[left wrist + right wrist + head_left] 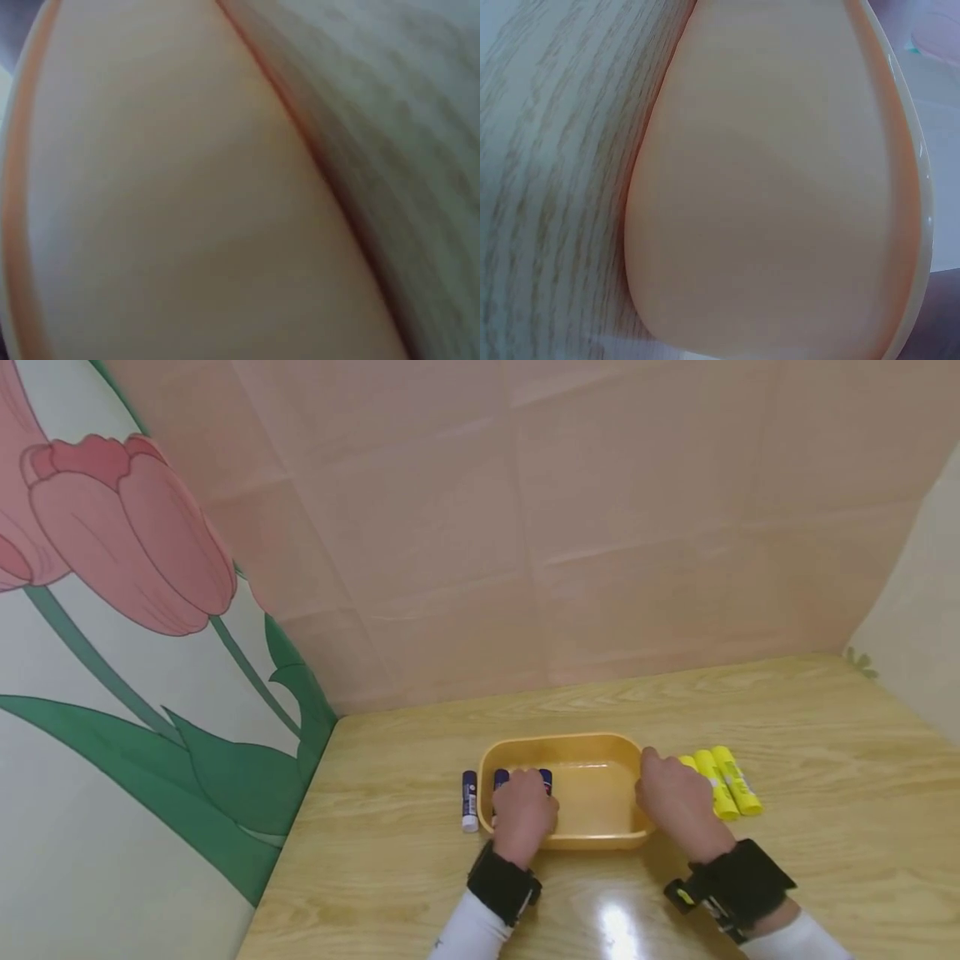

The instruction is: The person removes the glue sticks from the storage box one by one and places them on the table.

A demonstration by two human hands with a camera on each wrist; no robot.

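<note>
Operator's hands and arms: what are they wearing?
Left hand and right hand are ungloved. Wide black left wristband, matching right wristband with a small black module showing a yellow-green mark. White left sleeve, white right sleeve. No cables discernible.

Wears white and black, with a bare left hand [522, 810] and a bare right hand [678, 797].
Shows a white left sleeve [471, 935] with faint dark marks, meeting a wide black left wristband [498, 883] with a small dark rounded piece [534, 890] at its edge. Has a white right sleeve [798, 939], a broad, square-cornered black right wristband [752, 881] and a small black module [678, 896] bearing a yellow-green patch.
</note>
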